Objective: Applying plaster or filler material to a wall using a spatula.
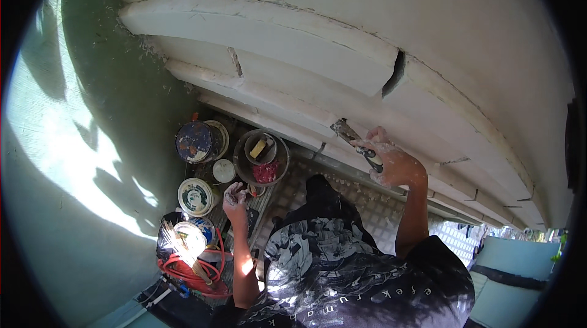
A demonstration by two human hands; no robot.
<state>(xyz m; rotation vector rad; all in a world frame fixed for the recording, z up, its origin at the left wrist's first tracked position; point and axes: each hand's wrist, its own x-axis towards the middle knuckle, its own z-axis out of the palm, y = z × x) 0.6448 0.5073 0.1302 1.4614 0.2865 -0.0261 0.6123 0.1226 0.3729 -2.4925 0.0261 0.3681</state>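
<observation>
My right hand (394,162), smeared with white paste, grips a putty knife (346,132) by its dark and pale handle. The metal blade points left toward the white ledges (293,105) of the wall and has whitish paste on it. Lower down on the left, my left hand (235,198) is held up with curled, paste-covered fingers. What they hold, if anything, is too small to make out. Just beyond it is a round grey basin (285,166) containing a smaller bowl (247,146), a yellow block (258,148) and a crumpled red cloth (265,173).
Paint-stained buckets (194,142) and a white-lidded tub (195,197) stand along the green wall (116,114). Brushes (194,262) and a coiled red hose (183,273) lie nearer. A dark gap (395,74) splits the upper ledge. Tiled floor (293,192) shows below.
</observation>
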